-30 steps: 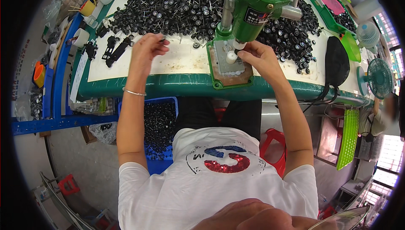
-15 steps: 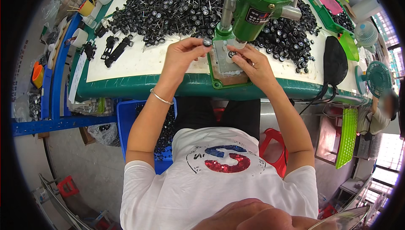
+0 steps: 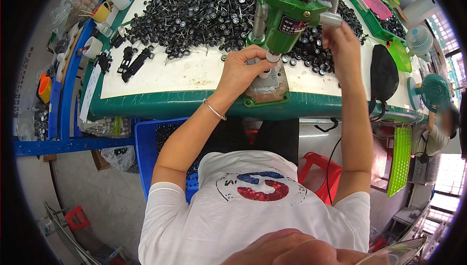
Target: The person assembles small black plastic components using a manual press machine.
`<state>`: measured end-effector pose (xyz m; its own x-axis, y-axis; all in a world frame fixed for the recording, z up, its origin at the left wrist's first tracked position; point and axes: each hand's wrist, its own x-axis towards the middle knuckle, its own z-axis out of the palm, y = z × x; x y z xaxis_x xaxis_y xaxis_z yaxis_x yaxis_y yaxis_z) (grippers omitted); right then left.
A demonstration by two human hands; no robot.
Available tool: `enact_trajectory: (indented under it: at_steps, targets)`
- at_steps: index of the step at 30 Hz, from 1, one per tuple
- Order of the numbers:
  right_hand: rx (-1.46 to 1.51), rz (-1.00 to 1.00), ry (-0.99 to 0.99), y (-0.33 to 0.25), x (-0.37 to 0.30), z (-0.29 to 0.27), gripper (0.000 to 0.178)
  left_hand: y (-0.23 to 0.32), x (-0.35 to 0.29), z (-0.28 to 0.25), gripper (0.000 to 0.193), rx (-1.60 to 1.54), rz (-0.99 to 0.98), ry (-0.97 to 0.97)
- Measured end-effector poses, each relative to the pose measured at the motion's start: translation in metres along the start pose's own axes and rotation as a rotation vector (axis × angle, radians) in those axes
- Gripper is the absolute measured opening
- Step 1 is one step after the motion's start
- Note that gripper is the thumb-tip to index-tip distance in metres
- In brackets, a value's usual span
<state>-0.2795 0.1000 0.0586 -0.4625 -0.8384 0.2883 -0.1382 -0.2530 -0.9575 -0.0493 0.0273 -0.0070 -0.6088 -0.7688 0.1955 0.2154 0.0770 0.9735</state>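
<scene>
At the green hand press point(image 3: 292, 19), my left hand point(image 3: 244, 69) is pinched closed just under the white-tipped ram point(image 3: 273, 57). Its fingertips are over the grey block on the press base point(image 3: 265, 95). The small black wheel those fingers held a moment ago is now hidden by them and the ram. On the right, my right hand point(image 3: 343, 46) is raised beside the press's metal side shaft point(image 3: 331, 20). Its fingers are smeared by motion, so whether they grip anything does not show.
A large heap of small black wheels with metal axles point(image 3: 204, 17) spreads behind the press. Black chassis parts point(image 3: 134, 63) lie to the left. A black strapped pouch-like thing point(image 3: 384, 73) rests at right. Below the table stands a blue bin point(image 3: 146, 143) beside a red stool point(image 3: 314, 175).
My left hand has moved right, in under the ram. My right hand has left the grey block and gone up and right beside the side shaft.
</scene>
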Motion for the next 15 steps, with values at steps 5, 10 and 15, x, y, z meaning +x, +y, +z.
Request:
enact_trajectory:
  at_steps: [5, 10, 15]
  targets:
    - [0.257, -0.119, 0.205, -0.069, 0.044, 0.048, 0.023, -0.007, -0.004, -0.002, 0.013, -0.09, 0.068, -0.006]
    - [0.39, -0.026, 0.175, -0.144, 0.068, 0.076, 0.022, -0.003, 0.0, 0.002, 0.011, -0.162, -0.047, 0.047]
    - [0.456, -0.089, -0.096, -0.133, 0.099, 0.077, 0.019, -0.008, -0.002, -0.005, 0.009, -0.127, -0.022, 0.025]
